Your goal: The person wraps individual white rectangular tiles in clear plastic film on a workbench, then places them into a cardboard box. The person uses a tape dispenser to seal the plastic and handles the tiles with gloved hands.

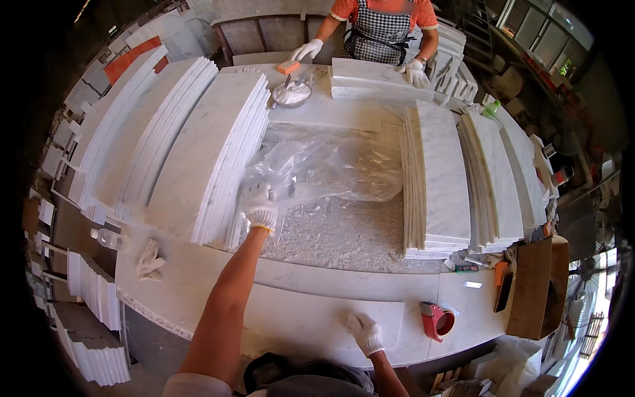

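Note:
My left hand (261, 210), in a white knit glove, reaches forward beside the left stack of slabs. Its fingers are closed on the near left part of a crumpled clear plastic sheet (331, 165), which spreads over the dusty middle of the table. Close to me lies a long white marble slab (304, 316), flat on the worktop. My right hand (364, 331), gloved too, rests on the right part of this slab with its fingers lying on the surface. A red tape dispenser (436, 322) stands to its right.
Tall stacks of marble slabs (205, 149) rise on the left, with more slab stacks (446, 178) on the right. Across the table a gloved co-worker (380, 40) touches a slab near a bowl of white powder (292, 94). A cardboard box (532, 288) stands at the right edge.

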A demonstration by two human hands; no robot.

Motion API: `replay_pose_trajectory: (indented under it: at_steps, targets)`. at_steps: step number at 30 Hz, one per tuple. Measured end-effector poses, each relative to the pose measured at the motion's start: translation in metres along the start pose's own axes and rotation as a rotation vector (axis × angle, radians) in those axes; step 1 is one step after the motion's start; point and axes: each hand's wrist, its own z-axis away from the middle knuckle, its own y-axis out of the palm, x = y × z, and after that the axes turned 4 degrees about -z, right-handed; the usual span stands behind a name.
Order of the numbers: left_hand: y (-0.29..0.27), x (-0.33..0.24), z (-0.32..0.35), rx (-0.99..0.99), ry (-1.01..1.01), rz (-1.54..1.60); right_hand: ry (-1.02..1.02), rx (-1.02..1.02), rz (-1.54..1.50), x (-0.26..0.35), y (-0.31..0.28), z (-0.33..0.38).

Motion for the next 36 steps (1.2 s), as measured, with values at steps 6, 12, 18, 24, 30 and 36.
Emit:
replay_pose_trajectory:
  at_steps: [6,12,18,24,30,36]
  targets:
    - [-0.139,-0.097,0.062,-0.329,0.462,0.561,0.315,0.131,-0.344,0.012,-0.014,-0.013]
    - [-0.135,-0.081,0.162,0.392,0.899,0.111,0.252,0.152,-0.377,0.005,-0.014,-0.017]
    - [-0.102,-0.054,0.223,0.507,0.846,0.081,0.093,0.185,-0.604,0.007,-0.003,-0.010]
    - [-0.104,-0.051,0.243,0.432,0.960,-0.006,-0.195,0.121,-0.418,0.039,0.036,-0.029]
    - [-0.114,-0.047,0.255,0.395,0.969,0.089,-0.231,0.114,-0.206,0.066,0.039,-0.037]
    - [-0.130,-0.056,0.269,0.422,0.619,0.404,-0.061,0.018,-0.485,0.059,0.047,-0.025]
